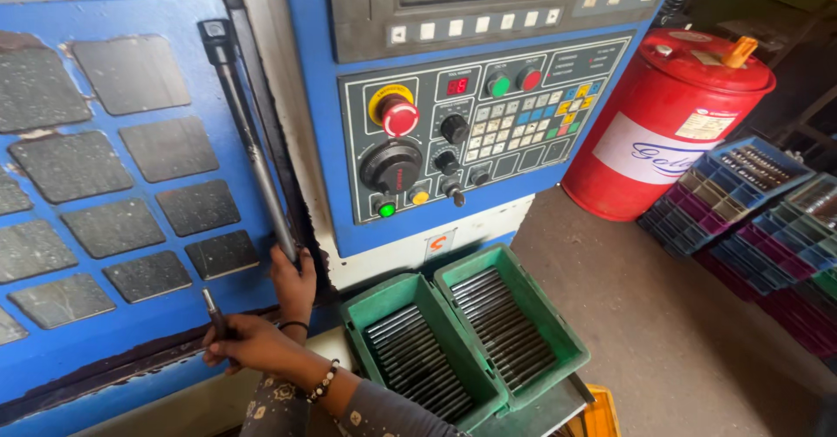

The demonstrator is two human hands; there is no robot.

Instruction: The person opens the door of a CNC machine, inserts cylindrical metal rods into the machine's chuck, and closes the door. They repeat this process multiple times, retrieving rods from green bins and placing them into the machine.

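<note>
The left hand (292, 282) is partly hidden behind the right hand (248, 343); it reaches up, fingers clenched around the door handle's (253, 145) lower end. Below it, the right hand grips 1 thin metal rod (214, 312), tip upward.

One head view: you look steeply down and slightly leftward, close to the blue machine door (131, 184) and control panel (471, 123), floor at right.
</note>
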